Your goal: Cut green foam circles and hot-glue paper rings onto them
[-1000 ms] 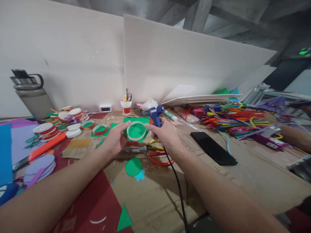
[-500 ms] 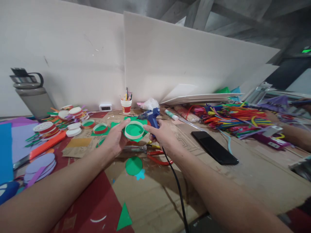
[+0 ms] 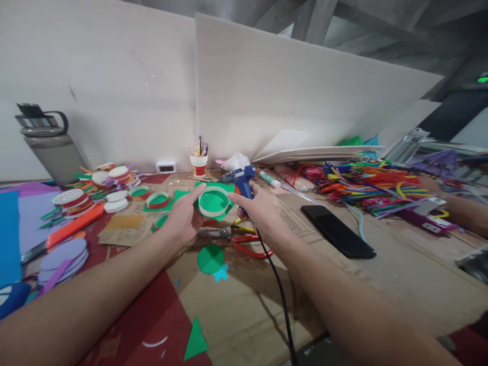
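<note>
Now the left hand (image 3: 182, 219) pinches the white ring (image 3: 213, 202) on its green sheet, held above the table (image 3: 343, 284), while the right hand (image 3: 256, 209) grips the glue gun (image 3: 241, 182) (cord hanging down), so hot glue could drip on fingers.

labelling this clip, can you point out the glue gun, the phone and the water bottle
glue gun (image 3: 244, 180), head view, on its blue body above the right hand
phone (image 3: 337, 231), head view, middle of its dark screen
water bottle (image 3: 53, 155), head view, on its grey side
</note>
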A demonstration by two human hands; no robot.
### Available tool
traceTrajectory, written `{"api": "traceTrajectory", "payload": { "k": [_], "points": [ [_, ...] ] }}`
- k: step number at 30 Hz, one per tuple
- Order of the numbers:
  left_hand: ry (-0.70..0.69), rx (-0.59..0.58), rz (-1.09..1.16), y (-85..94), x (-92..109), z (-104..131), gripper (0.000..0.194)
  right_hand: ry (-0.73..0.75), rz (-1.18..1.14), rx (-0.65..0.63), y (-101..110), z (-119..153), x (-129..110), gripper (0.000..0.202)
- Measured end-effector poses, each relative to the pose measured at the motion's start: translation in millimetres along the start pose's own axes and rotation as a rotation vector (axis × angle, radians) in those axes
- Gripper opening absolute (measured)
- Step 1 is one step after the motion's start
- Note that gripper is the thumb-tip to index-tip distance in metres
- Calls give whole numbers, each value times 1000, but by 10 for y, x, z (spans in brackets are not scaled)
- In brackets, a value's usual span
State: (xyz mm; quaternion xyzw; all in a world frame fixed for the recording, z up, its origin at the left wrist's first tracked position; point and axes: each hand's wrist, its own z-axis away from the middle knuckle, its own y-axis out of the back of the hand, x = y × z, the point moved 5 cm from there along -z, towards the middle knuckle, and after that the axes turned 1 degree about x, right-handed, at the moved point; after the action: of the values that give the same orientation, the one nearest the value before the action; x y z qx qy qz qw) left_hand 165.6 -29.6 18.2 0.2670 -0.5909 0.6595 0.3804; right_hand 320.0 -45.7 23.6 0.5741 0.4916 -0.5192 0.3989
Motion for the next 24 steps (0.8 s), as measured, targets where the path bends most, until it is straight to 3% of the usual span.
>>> {"api": "traceTrajectory", "payload": {
  "k": [24],
  "points": [
    [-9, -16, 2, 8, -30, -18, 13, -13, 5, 39, 5, 43, -46, 39]
  ]
}}
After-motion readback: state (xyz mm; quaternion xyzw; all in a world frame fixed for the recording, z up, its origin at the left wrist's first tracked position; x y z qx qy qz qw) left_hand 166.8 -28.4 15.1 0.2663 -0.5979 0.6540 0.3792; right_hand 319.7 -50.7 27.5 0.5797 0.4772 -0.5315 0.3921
